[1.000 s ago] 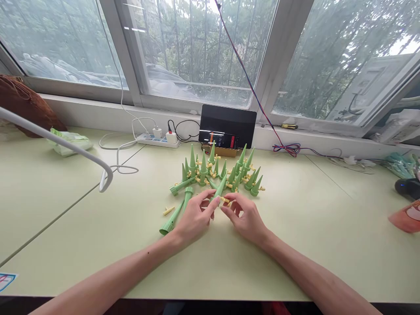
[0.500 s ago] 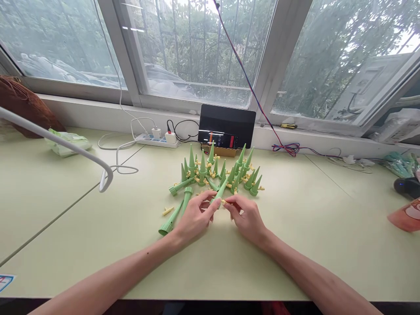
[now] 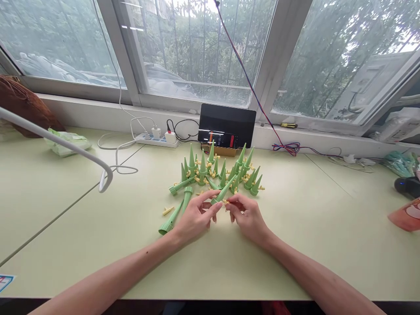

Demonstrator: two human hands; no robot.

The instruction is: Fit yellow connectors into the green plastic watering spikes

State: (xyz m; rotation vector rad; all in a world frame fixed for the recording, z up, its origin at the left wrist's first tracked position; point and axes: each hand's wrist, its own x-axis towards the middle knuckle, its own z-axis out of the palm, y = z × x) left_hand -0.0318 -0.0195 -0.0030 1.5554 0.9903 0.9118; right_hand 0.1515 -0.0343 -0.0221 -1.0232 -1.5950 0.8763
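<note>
My left hand (image 3: 199, 213) is closed round the wide base of a green plastic watering spike (image 3: 225, 191), whose point tilts up and to the right. Close by on the right, my right hand (image 3: 245, 213) pinches a small yellow valve (image 3: 225, 201) at the side of that spike's base. Whether the valve sits in the spike I cannot tell. Behind both hands stand several upright green spikes (image 3: 202, 170) with yellow valves on their sides. More green spikes (image 3: 168, 224) lie on the table left of my left hand, beside a loose yellow valve (image 3: 168, 211).
A black tablet (image 3: 226, 122) leans on a cardboard stand at the back. Left of it lies a white power strip (image 3: 157, 140) with cables. A white curved metal bar (image 3: 65, 142) crosses the left side. Red and blue wires (image 3: 288, 149) lie bundled by the window sill.
The held spike has tipped further to the right and shifted slightly that way. My right hand has moved slightly with the yellow valve, staying against the spike.
</note>
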